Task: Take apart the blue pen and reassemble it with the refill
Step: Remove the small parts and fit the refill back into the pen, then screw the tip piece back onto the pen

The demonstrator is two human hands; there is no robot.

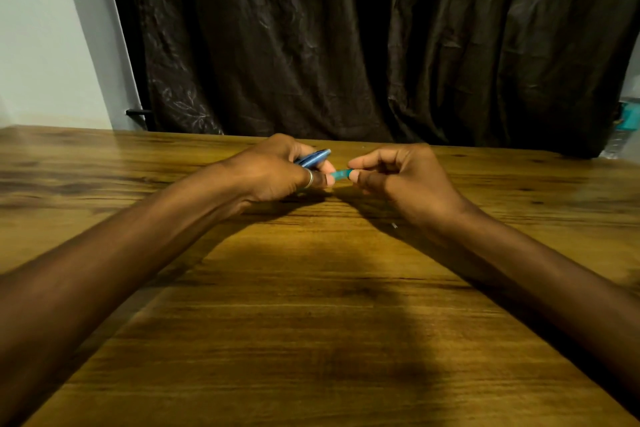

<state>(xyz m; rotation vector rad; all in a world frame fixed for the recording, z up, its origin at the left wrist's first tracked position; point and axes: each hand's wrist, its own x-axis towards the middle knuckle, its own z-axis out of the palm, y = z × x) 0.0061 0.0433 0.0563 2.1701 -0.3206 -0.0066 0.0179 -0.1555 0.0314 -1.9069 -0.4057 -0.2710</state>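
Both hands (277,173) (398,173) pinch slim, maybe translucent pen (341,174).

A wide brown wooden table (311,340) with dark grain fills the lower part of the view. Behind its far edge hangs a dark brown wrinkled curtain (346,45) with a faint leaf pattern. At the left stands a pale grey wall (38,38). At the far right edge there is a small teal object (628,120), too blurred to tell.

Above the far half of the surface (311,322), the left hand (273,173) and right hand (405,177) face each other, the pen (341,174) between them, the curtain (346,45) behind.
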